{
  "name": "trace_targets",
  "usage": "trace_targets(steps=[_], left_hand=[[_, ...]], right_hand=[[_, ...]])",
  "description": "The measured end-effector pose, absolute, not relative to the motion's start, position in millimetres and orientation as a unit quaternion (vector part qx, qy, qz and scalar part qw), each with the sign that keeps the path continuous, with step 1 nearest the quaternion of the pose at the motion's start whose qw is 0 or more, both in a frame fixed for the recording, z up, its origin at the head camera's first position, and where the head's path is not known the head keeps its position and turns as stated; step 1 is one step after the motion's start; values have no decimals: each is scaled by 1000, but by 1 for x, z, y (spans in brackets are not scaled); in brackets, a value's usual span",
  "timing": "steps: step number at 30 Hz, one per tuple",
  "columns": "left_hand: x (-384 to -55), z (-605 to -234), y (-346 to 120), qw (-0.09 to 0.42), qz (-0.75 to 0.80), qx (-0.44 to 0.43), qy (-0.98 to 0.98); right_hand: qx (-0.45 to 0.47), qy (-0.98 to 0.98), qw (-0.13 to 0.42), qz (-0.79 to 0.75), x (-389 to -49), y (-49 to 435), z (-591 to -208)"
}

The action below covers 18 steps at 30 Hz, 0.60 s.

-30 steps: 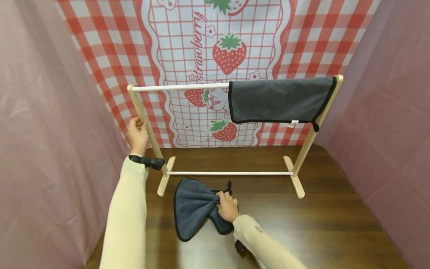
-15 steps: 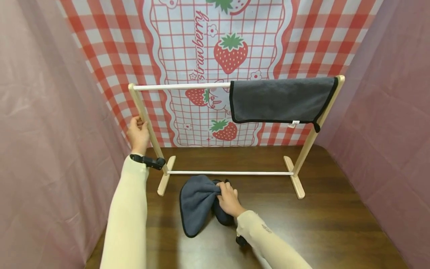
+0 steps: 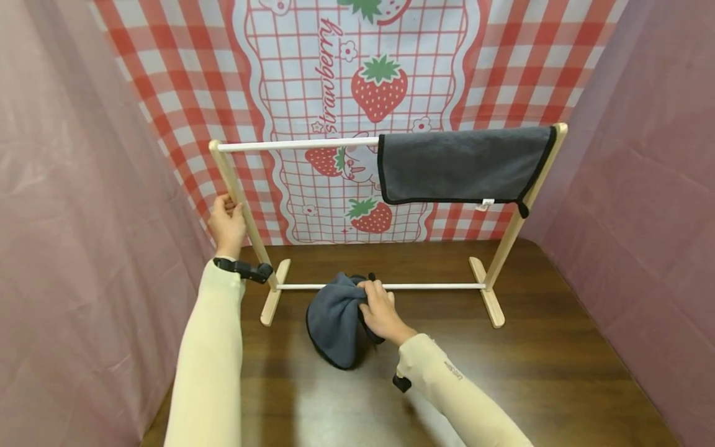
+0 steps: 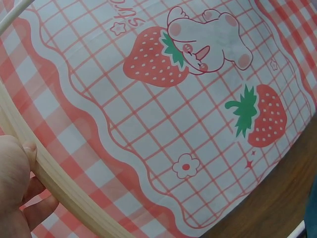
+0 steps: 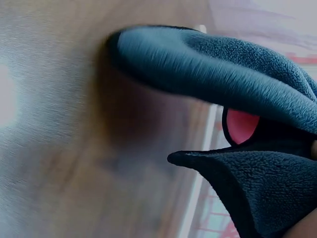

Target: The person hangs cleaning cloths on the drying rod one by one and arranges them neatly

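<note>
My right hand (image 3: 383, 310) grips a bunched dark grey towel (image 3: 334, 320) with black edging, in front of the lower bar of a small wooden towel rack (image 3: 507, 248). The towel's folds hang down on the left of the hand; the right wrist view shows its fuzzy cloth (image 5: 208, 64) over the tabletop. On the rack's left post, my left hand (image 3: 227, 226) holds on partway up, thumb and fingers about the wood (image 4: 59, 186) in the left wrist view. A second grey towel (image 3: 463, 166) with a white tag drapes over the right half of the top bar.
The rack's white top bar (image 3: 296, 144) shows bare on its left half. Its feet (image 3: 487, 292) stand on a brown wooden table (image 3: 536, 372). A strawberry-print checked cloth (image 3: 301, 74) hangs behind, with pink curtains (image 3: 642, 186) at both sides.
My right hand has lifted the bunched towel and moved it away from me, up to the lower bar, the cloth gathering more tightly. The left hand stays on the post.
</note>
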State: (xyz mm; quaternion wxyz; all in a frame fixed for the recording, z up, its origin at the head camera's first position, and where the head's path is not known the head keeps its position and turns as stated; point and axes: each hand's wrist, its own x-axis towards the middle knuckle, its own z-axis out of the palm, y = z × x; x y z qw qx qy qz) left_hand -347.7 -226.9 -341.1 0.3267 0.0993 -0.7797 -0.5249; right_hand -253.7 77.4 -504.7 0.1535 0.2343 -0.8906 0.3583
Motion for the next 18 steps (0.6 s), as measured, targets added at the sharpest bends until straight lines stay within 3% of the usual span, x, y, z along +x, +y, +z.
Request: trace_targets(steps=[18], left_hand=[[-347,-343,-227,326,-519,106,-783]], right_hand=[[271,-862,196,381,-265,84,-426]])
